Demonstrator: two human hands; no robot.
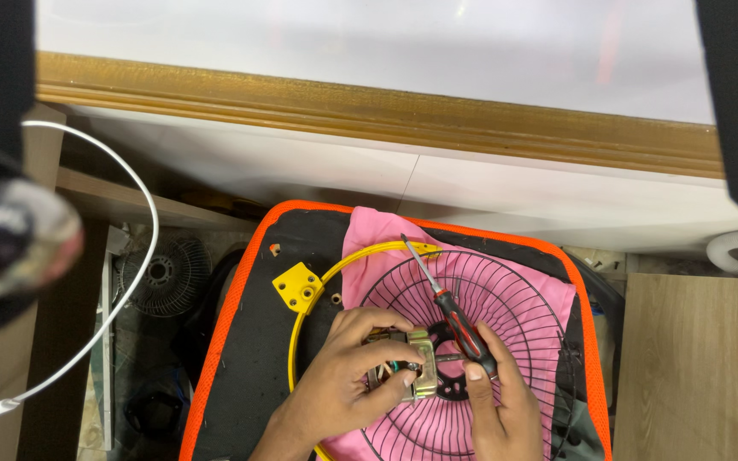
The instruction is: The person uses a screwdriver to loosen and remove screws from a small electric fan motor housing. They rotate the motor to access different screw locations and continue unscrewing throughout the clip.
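Two bare hands work at the bottom edge of the view. The left hand (343,380) is curled over a small metal motor block (410,365), fingers wrapped round its top and side, thumb pressed on the near face; firm closed grip on the block. The right hand (497,401) is closed round the red-and-black handle of a screwdriver (454,316), thumb laid along the grip. The shaft slants up and to the left, tip free in the air above the rim of the grille, touching nothing visible.

The motor block sits at the hub of a black wire fan grille (506,290), which lies flat. Under the grille, a pink cloth (377,230) is spread, showing through the wires and beyond the far rim. A yellow ring (301,341) curves round the left side of the grille, with a yellow bracket plate (298,286) just beside it.

All of this rests on a black mat with an orange border (241,341).

Farther left, on the floor below, a small dark round fan guard (166,275) and a white cable loop (134,282). Beyond the mat, a white panel with a gold-brown moulding strip (386,107). Right side, a light wooden surface (694,367).
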